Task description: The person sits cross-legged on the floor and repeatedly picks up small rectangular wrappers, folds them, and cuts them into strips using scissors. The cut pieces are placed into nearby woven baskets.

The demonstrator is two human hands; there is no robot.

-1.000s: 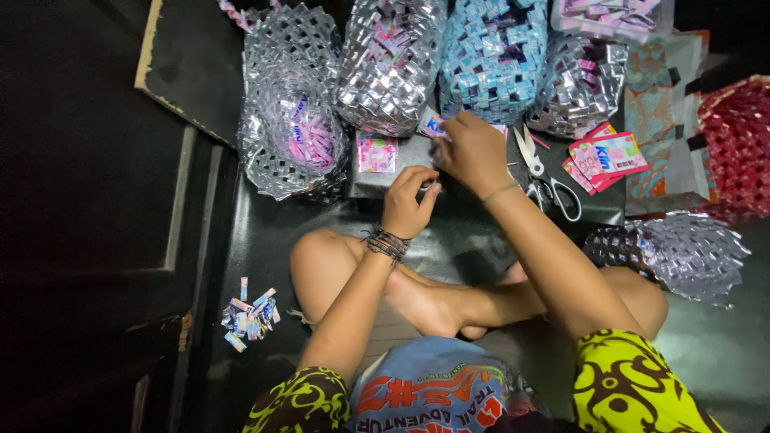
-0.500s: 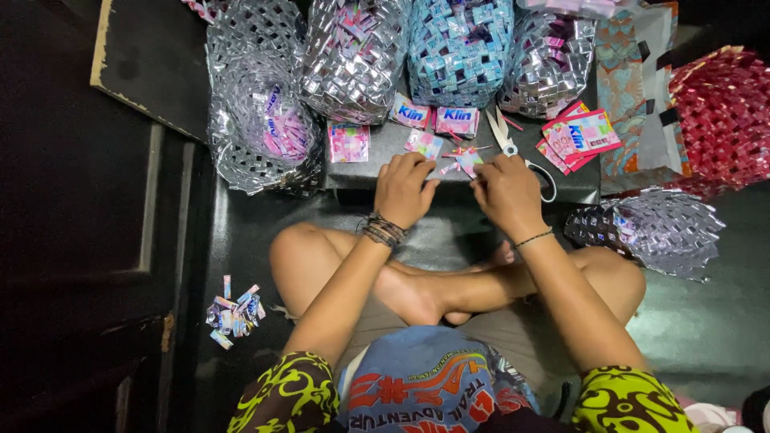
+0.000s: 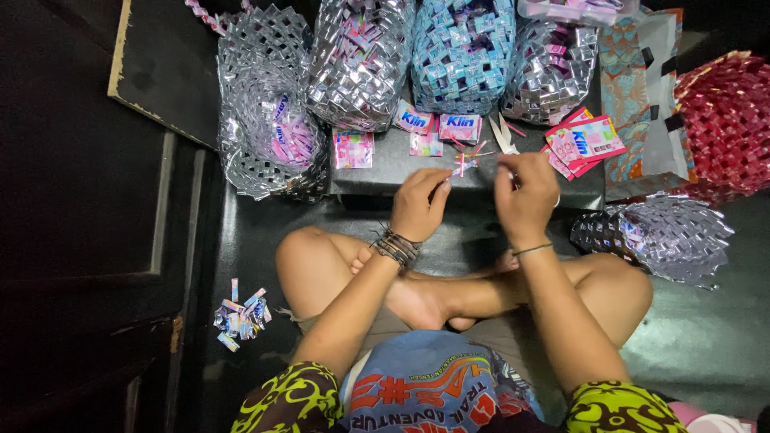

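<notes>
Grip: left hand [image 3: 419, 204] and right hand [image 3: 525, 196] both pinch a small folded strip [image 3: 463, 166], held above the dark board [image 3: 385, 172]. Done: several woven baskets [image 3: 461, 52], folded pieces [image 3: 239, 314] on the floor. Left: cut wrappers [image 3: 585, 140] unfolded; scissors [image 3: 505, 135] idle.

Dim scene lit from overhead, foil baskets [image 3: 357, 60] glinting with glare, left side lost in shadow.

right hand [image 3: 525, 196]: fingers are curling away, hiding whatever they are pinching
folded strip [image 3: 464, 166]: too small and blurred to tell apart
far baskets [image 3: 461, 48]: tops are being cut off by the edge
scissors [image 3: 505, 135]: handles are lying hidden behind the right hand
</notes>
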